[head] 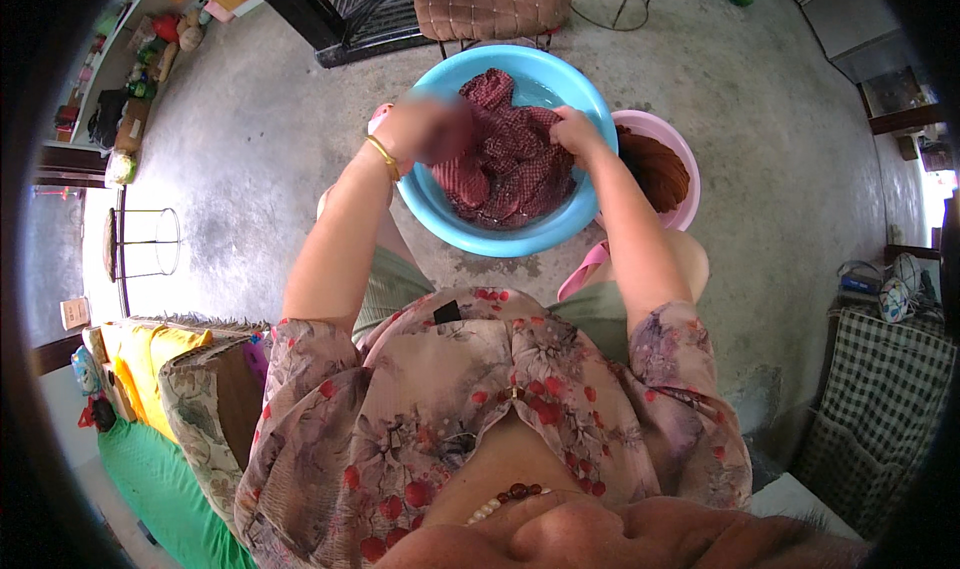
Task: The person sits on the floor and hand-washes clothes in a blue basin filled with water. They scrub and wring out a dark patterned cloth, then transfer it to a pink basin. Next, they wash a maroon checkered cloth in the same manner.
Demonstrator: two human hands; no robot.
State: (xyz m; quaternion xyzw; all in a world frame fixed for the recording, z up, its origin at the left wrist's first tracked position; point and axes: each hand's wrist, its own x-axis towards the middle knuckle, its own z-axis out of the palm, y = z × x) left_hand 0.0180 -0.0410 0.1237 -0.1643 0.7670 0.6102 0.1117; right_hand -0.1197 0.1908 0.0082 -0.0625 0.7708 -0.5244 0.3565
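A wet dark-red checked cloth (pixel 517 149) lies bunched in a light-blue plastic basin (pixel 495 246), with some water showing near the far rim. At the basin's left side, my left hand (pixel 420 130), with a yellow bangle at the wrist, is on the cloth; a blurred patch hides its fingers and what they grip. On the right, my right hand (pixel 576 132) pinches the cloth's edge just inside the rim. Beside the basin, behind my right forearm, a pink basin (pixel 694 171) holds brown cloth (pixel 656 171).
A brown padded stool (pixel 491 2) stands just beyond the blue basin, near a black frame (pixel 300 6). Shelves with mixed items (pixel 112 51) line the far left. My feet in pink slippers (pixel 581 272) flank the blue basin on the concrete floor (pixel 750 156). A checked cloth cover (pixel 862 396) hangs at lower right.
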